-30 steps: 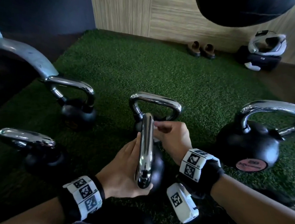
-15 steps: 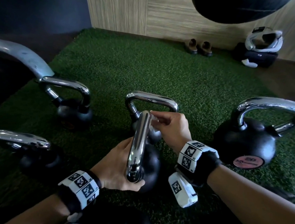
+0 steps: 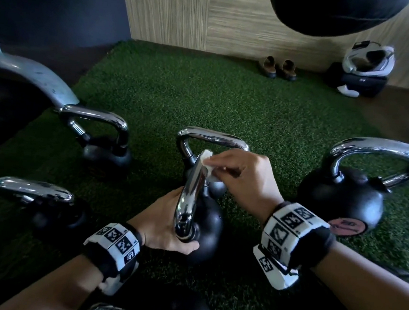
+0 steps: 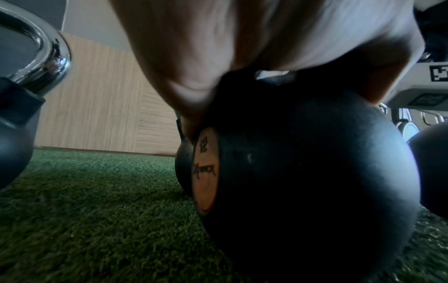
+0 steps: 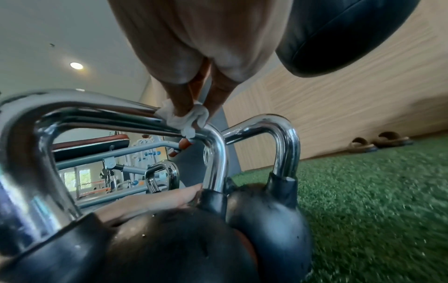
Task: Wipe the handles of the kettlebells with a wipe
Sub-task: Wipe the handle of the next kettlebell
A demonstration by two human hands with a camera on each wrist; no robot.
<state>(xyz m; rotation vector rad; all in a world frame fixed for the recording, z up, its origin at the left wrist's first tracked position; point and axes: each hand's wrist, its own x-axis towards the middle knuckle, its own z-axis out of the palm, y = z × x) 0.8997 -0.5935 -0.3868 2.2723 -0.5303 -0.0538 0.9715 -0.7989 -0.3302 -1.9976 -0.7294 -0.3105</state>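
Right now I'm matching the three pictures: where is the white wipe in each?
Head: wipe at centre, on the far end of the chrome handle.
Left wrist: not in it.
Right wrist: wipe upper centre, pinched on the handle's corner.
Shared landmark: the green turf.

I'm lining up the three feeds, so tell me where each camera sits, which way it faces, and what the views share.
Head: worn high, looking forward and down at the turf; both forearms show, left hand steadying the tilted kettlebell, right hand pressing a white wipe on its chrome handle.
Left wrist: low near the turf, facing the wood-panel wall; the palm rests on the black ball.
Right wrist: low, looking along the fingers to the wipe.
Shared: all three show this kettlebell; head and right wrist share the sandals.
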